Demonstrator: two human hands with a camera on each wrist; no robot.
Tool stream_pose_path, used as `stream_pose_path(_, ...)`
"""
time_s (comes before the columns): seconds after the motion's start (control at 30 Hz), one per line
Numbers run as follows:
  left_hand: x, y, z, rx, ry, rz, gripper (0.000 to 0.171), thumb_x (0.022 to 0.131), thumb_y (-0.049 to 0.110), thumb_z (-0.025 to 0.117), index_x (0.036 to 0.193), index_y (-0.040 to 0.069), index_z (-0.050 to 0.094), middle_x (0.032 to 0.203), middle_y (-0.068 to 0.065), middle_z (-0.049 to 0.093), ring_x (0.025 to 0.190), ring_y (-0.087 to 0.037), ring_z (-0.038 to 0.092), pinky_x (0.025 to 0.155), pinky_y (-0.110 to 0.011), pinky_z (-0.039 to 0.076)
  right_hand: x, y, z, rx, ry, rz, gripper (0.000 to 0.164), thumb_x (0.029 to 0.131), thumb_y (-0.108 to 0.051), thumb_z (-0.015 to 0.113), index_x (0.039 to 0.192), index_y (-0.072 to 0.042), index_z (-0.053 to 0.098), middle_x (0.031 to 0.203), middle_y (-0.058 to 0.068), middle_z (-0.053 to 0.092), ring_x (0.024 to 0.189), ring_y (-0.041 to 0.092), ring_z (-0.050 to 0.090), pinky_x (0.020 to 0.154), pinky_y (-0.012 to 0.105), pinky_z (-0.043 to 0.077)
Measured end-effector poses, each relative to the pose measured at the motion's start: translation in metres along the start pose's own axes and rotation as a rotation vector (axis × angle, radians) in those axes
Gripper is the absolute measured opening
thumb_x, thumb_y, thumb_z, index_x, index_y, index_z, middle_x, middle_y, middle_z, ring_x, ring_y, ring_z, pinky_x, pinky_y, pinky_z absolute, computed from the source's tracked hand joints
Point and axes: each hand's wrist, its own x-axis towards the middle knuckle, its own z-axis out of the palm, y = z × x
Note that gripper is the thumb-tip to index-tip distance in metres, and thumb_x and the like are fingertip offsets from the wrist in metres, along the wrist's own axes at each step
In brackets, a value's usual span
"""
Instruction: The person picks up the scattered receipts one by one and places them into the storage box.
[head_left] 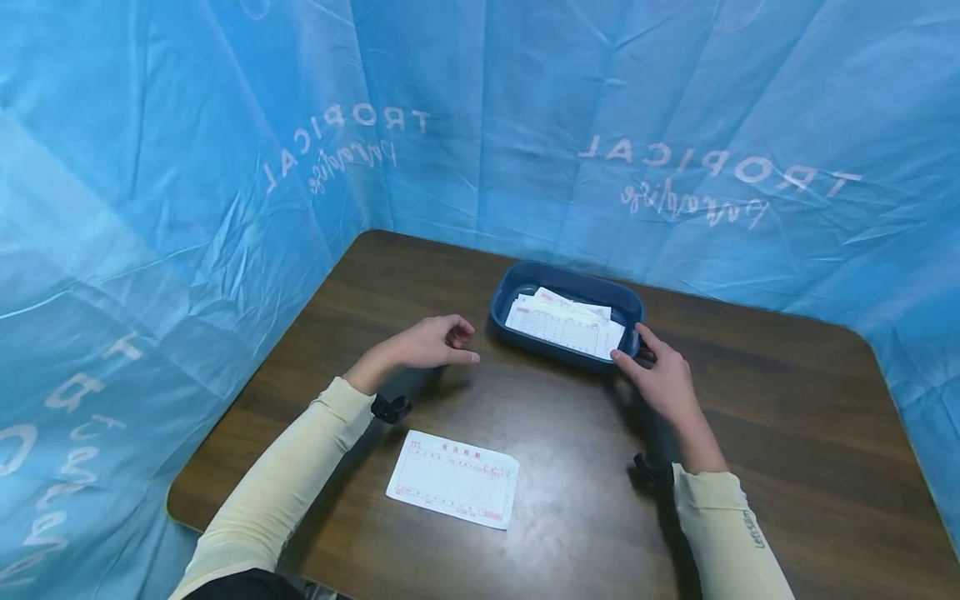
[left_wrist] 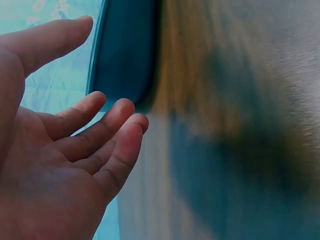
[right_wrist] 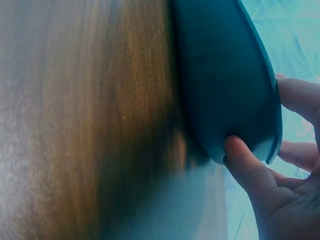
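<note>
A dark blue rectangular plastic bin (head_left: 570,275) with rounded corners stands toward the back of the table. Inside it lie several white printed paper slips (head_left: 558,323), overlapping. My right hand (head_left: 662,379) grips the bin's right end; the right wrist view has the fingertips (right_wrist: 237,146) against the wall and at the rim. Left of the bin, my left hand (head_left: 433,342) hovers over the table, fingers loosely bent and palm bare. Another white slip with red print (head_left: 453,479) lies flat on the table nearer to me, below the left hand.
The brown wooden table (head_left: 787,433) has rounded corners. Blue printed cloth (head_left: 525,125) hangs behind it and along its left side. Both wrists wear black straps, the left one (head_left: 391,408) showing just past the cream sleeve.
</note>
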Motion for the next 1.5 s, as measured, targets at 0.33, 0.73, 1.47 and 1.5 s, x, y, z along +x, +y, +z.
stream_pose_path(0.33,-0.008,-0.011,0.013,-0.005,-0.023,-0.002,0.056,0.085,0.038,0.072,0.126,0.004,0.054,0.116,-0.008,0.060,0.098,-0.016,0.056,0.086,-0.031,0.047,0.004,-0.005,-0.001,0.000,-0.007,0.016,0.088,0.087,-0.060,0.057,0.153,-0.011,0.024,0.142,0.028,0.041,0.127,0.043,0.042,0.095,0.060,0.037)
stream_pose_path(0.73,-0.024,-0.008,0.019,0.025,-0.020,0.026,0.053,0.087,0.033,0.071,0.127,0.003,0.054,0.114,-0.006,0.060,0.100,-0.019,0.055,0.085,-0.031,0.046,0.001,-0.005,-0.001,0.020,-0.013,0.014,0.085,0.089,-0.056,0.058,0.153,-0.011,0.023,0.142,0.028,0.040,0.127,0.044,0.041,0.094,0.060,0.037)
stream_pose_path(1.47,-0.057,-0.023,0.022,0.007,-0.017,0.058,0.054,0.085,0.028,0.074,0.125,-0.001,0.053,0.106,-0.008,0.058,0.095,-0.021,0.054,0.082,-0.032,0.045,0.002,-0.004,0.003,0.039,-0.017,0.035,0.085,0.089,-0.058,0.057,0.153,-0.015,0.022,0.143,0.027,0.039,0.129,0.043,0.039,0.095,0.062,0.035)
stream_pose_path(1.5,-0.058,-0.025,0.023,0.010,-0.018,0.055,0.054,0.084,0.028,0.074,0.125,-0.001,0.053,0.106,-0.008,0.058,0.095,-0.021,0.054,0.082,-0.032,0.045,0.001,-0.004,0.005,0.041,-0.019,0.036,0.086,0.089,-0.058,0.057,0.153,-0.015,0.022,0.143,0.027,0.040,0.129,0.043,0.039,0.095,0.062,0.035)
